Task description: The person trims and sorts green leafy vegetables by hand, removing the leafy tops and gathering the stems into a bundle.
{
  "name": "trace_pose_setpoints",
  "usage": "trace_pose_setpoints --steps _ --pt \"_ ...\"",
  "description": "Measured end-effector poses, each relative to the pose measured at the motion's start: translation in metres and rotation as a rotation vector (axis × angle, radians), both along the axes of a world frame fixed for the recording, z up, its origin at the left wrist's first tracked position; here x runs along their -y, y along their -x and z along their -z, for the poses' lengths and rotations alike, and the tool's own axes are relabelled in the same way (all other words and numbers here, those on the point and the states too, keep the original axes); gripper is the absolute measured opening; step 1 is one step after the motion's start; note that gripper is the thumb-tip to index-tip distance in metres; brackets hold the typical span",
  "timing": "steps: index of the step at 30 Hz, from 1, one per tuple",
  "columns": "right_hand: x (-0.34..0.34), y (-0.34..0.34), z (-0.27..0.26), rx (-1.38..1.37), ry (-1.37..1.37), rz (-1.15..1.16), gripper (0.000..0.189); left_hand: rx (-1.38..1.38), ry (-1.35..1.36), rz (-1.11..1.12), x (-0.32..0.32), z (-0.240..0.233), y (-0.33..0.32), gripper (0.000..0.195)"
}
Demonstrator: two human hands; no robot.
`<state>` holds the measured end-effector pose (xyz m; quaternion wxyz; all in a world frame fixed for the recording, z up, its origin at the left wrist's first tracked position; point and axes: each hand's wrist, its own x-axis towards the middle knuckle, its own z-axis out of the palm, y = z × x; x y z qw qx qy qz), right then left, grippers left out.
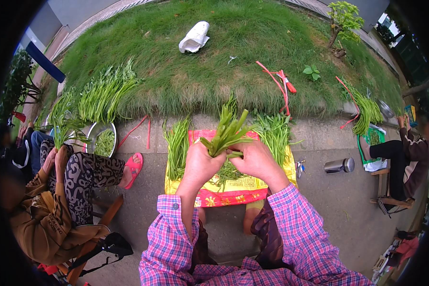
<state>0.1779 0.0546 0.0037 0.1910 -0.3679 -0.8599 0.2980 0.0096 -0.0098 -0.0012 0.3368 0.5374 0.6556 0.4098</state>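
Both my hands are raised over a yellow and red printed sack [232, 200] spread on the paving before me. My left hand [204, 161] is closed around a bundle of green leafy vegetable stems [228, 130], whose cut ends point up and away. Close beside it, my right hand [255, 161] grips stems at the bundle's right side. Beneath the hands, short green trimmings [227, 175] lie on the sack. One pile of long stems [178, 146] rests on the sack's left part, and a leafier pile [274, 137] on its right part.
People sit on wooden seats at left and right; the left one holds greens [62, 132]. A metal basin [102, 139] stands at left. On the paving at right are a steel flask [339, 165] and keys [300, 168]. Grass beyond holds more stems [105, 94], red ties [282, 84] and a white bag [195, 37].
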Motion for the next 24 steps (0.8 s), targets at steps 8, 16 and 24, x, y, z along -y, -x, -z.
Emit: trace_pose_setpoints --steps 8,16,24 --pt "0.004 0.012 -0.005 -0.142 -0.059 0.066 0.012 0.494 -0.009 -0.25 -0.006 -0.002 -0.009 0.004" --pt "0.007 0.025 0.013 -0.445 0.161 0.192 0.013 0.843 0.027 -0.39 -0.01 -0.004 -0.008 0.01" --pt "-0.015 0.009 0.003 -0.729 0.824 0.515 0.017 1.039 0.003 -0.459 -0.007 -0.002 0.012 0.008"
